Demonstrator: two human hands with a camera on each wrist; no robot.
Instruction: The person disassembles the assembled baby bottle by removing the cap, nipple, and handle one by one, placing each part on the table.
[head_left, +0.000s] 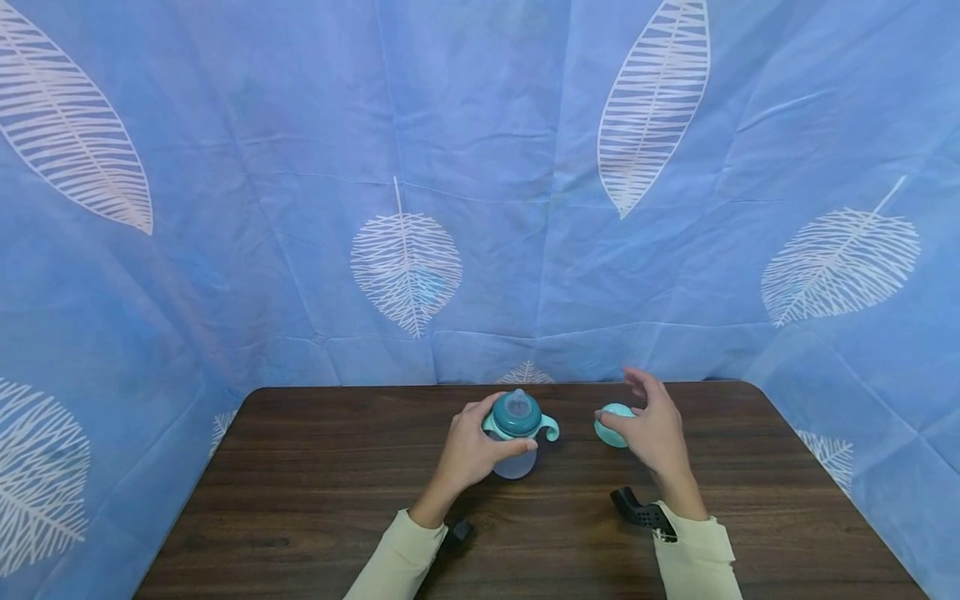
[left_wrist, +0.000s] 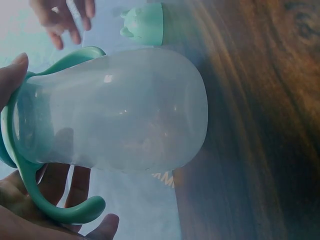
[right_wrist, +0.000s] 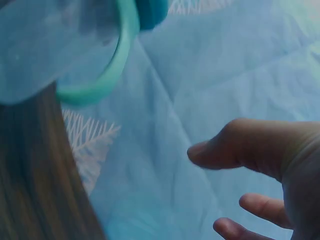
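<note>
Left hand point(head_left: 471, 446) around the drinking cup point(head_left: 516, 427), right hand point(head_left: 651, 429) spread and holding nothing.

The left grip closes on the drinking cup just under its teal lid point(head_left: 517, 419), thumb on the near side, probably to steady it upright with the spout point(head_left: 519, 393) clear. Right of the cup, a mint cover point(head_left: 612, 437) stands flat rim down on the table point(head_left: 300, 500), likely its most stable pose; above the cover, the right grip is wide, thumb and fingers well apart.

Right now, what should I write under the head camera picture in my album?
Left hand holds a teal-topped cup; right hand hovers near a mint cap.
</note>
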